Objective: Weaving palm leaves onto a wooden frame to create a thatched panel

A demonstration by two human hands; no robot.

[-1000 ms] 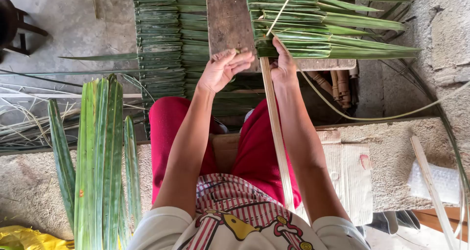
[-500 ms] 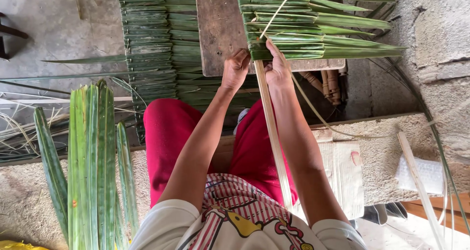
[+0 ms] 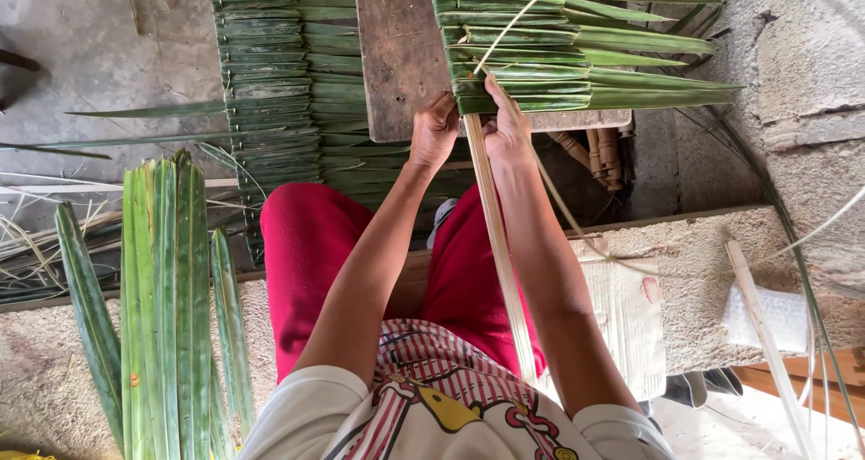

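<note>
- The left hand (image 3: 434, 131) and right hand (image 3: 507, 127) had their fingers pinched around the pale stick (image 3: 494, 235), pressing the folded green leaves (image 3: 541, 54) flat on the wooden worktop (image 3: 396, 54) (so nothing slipped).
- Spare leaves (image 3: 162, 280) lay close by.

Counts: leaves, boards, sticks, hands

Two hands (image 3: 434, 134) (image 3: 506, 127); one wooden board (image 3: 401, 54); one long pale stick (image 3: 498, 253); two stitched leaf panels (image 3: 270, 81) (image 3: 541, 45); one loose leaf bundle (image 3: 167, 289), about eight blades.
</note>
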